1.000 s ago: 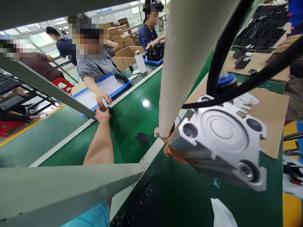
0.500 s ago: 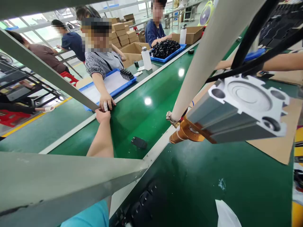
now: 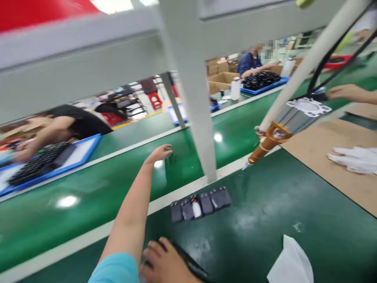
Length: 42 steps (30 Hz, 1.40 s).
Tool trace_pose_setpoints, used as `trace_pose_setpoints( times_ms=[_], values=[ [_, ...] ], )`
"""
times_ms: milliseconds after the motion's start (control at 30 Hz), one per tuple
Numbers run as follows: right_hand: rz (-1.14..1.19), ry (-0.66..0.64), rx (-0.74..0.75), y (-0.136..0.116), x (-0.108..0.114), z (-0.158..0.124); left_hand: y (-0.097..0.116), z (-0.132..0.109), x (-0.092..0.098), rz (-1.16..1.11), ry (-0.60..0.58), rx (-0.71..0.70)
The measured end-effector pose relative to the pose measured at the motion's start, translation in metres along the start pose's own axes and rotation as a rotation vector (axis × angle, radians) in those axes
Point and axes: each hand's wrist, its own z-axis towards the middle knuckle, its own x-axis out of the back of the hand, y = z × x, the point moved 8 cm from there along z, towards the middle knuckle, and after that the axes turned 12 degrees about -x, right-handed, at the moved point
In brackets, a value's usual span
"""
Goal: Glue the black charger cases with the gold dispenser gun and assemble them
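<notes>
My left hand (image 3: 159, 153) reaches over the green conveyor belt (image 3: 118, 182), its thumb and fingers apart with nothing visible between them. Low in the view, my right hand (image 3: 166, 259) has its fingers curled over a long black object (image 3: 190, 259) on the dark green worktop; blur hides what kind it is. Beyond that hand lies a row of several small black plastic casings (image 3: 207, 203). One casing in the row has a white part (image 3: 196, 209) and reddish wires showing.
A grey upright post (image 3: 200, 118) stands at the belt's edge. Right of it hang a metal air cylinder (image 3: 300, 114) and its orange-brown fitting (image 3: 265, 143). White cloth (image 3: 291, 261), cardboard (image 3: 321, 145) and a white glove (image 3: 353, 159) lie at right. Co-workers sit across the belt by blue trays (image 3: 91, 147).
My view has swung left and down. My left hand has come away from the co-worker's hand at the far belt edge. My right hand and the whole casing row have come into view.
</notes>
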Motion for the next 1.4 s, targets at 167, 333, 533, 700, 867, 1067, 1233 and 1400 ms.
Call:
trace_pose_setpoints(
  times_ms=[167,333,533,700,867,1067,1233,1400],
  values=[
    [0.155,0.021,0.001,0.010,-0.014,-0.005,-0.035,-0.168,0.041,0.101,0.030,0.115],
    [0.164,0.005,0.026,0.009,-0.002,-0.008,-0.014,-0.331,0.016,0.240,0.126,0.217],
    [0.188,-0.031,0.023,0.011,-0.004,-0.009,0.017,-0.400,-0.018,0.337,0.127,0.256],
    [0.174,-0.030,0.025,0.012,-0.004,-0.010,0.016,-0.403,-0.013,0.315,0.112,0.227],
    [0.183,-0.023,0.031,0.015,-0.005,-0.006,0.011,-0.404,-0.011,0.292,0.139,0.222],
    [0.239,-0.021,-0.021,0.015,-0.005,-0.004,0.006,-0.406,-0.011,0.290,0.173,0.225],
    [0.279,-0.031,-0.047,0.018,-0.009,0.000,0.003,-0.406,-0.006,0.275,0.228,0.225],
    [0.302,-0.040,-0.040,0.017,-0.008,-0.001,0.003,-0.363,0.010,0.194,0.268,0.267]
  ],
)
